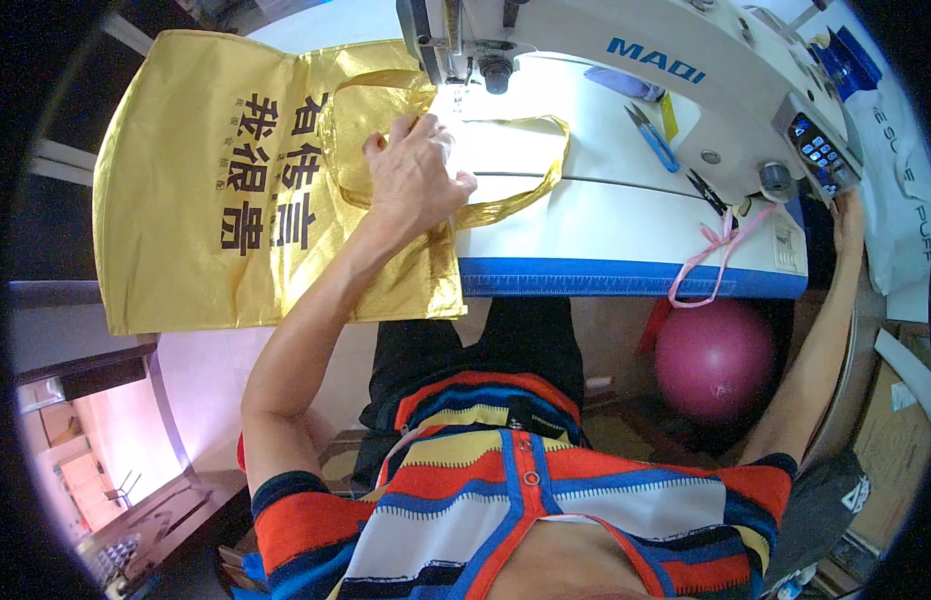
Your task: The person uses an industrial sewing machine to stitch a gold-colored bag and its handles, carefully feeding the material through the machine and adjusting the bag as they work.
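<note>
A gold tote bag (186, 200) with dark printed characters lies flat across the left of the sewing table. Its right edge reaches under the needle area of the white sewing machine (626, 50). On that edge rests my left hand (418, 172), its fingers spread and slightly bent against the bag, thumb apart. A gold strap (531, 190) loops out to the right of this hand; another strap (348, 165) curves over the bag. At the machine's far right end, my right hand (847, 222) reaches up beside the control panel (819, 146). Its fingers are mostly hidden there.
Blue-handled snips (654, 138) and black snips (708, 190) lie under the machine arm. A pink ribbon (721, 255) hangs over the table's blue ruler edge (586, 278). Below sits a pink ball (716, 358). A white bag (891, 190) stands far right, cardboard (891, 460) beneath.
</note>
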Action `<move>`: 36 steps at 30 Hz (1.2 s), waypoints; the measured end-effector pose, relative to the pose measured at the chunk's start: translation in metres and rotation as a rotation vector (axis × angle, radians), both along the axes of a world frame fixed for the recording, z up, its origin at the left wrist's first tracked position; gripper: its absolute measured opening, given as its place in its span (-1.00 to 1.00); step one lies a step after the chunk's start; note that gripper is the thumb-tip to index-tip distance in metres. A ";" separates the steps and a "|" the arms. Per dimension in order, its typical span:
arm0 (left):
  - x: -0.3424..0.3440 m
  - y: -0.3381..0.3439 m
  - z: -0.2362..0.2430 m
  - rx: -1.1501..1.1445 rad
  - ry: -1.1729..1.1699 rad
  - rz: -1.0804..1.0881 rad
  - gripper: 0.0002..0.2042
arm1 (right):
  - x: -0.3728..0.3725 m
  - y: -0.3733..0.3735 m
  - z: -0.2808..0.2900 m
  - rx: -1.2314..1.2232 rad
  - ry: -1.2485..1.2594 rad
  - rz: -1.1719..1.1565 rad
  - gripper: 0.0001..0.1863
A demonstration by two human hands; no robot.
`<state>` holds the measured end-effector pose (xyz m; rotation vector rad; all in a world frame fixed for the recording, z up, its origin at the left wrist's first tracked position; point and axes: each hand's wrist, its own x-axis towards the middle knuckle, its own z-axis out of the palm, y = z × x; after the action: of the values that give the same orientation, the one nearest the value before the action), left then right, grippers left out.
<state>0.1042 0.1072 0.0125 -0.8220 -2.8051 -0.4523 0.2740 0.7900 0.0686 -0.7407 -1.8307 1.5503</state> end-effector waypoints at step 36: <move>-0.006 0.001 -0.004 0.008 -0.123 -0.054 -0.66 | 0.028 0.083 -0.006 0.839 -0.005 -0.498 -0.68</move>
<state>0.0987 0.1085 0.0089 -0.8996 -2.8962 -0.5400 0.3017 0.8735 0.0629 -0.6930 -1.8713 0.3925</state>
